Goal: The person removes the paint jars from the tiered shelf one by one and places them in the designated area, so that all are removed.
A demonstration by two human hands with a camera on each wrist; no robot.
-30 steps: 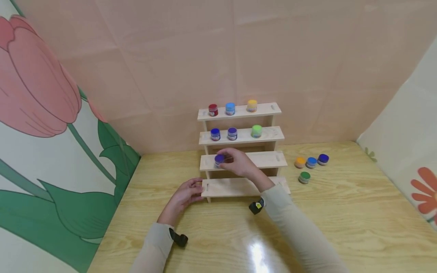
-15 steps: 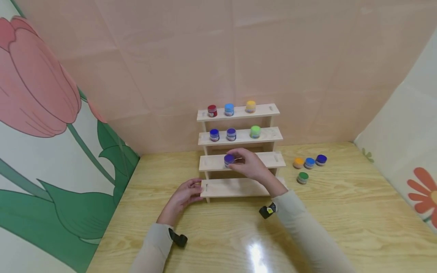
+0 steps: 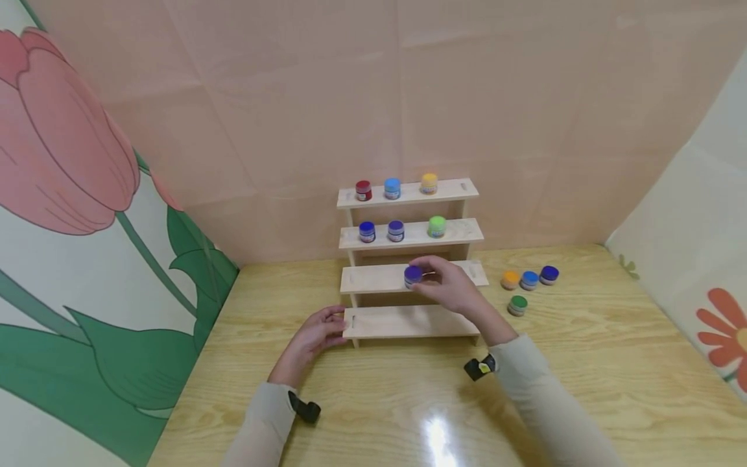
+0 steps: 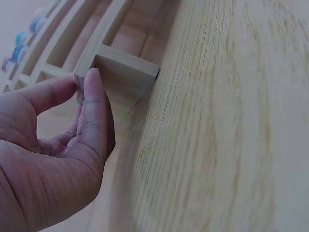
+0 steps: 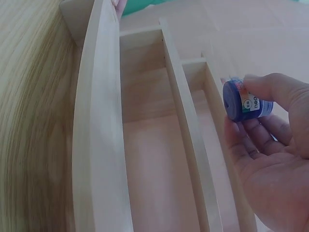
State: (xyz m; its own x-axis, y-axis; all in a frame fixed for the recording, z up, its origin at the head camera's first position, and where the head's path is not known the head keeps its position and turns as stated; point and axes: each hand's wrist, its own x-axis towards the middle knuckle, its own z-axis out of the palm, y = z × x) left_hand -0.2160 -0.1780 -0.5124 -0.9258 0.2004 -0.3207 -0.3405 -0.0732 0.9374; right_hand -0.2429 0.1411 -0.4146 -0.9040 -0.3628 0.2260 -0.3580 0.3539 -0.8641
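My right hand pinches a small paint jar with a purple lid between thumb and fingers. In the head view the jar overlaps the second-lowest step of a pale wooden tiered rack, near its middle. The right wrist view shows the jar's printed label and the thumb across its side. At the rack's lower left corner my left hand pinches the end of the lowest board between thumb and forefinger, the other fingers curled underneath.
Red, light blue and yellow jars stand on the top step. Blue, purple and light green jars stand one step lower. Right of the rack, orange, blue, dark blue and green jars sit on the wooden table. A pink backdrop rises behind.
My right hand has moved rightward along the second-lowest step with the purple-lidded jar, from near its left end to about the middle. The left hand stays at the rack's corner.
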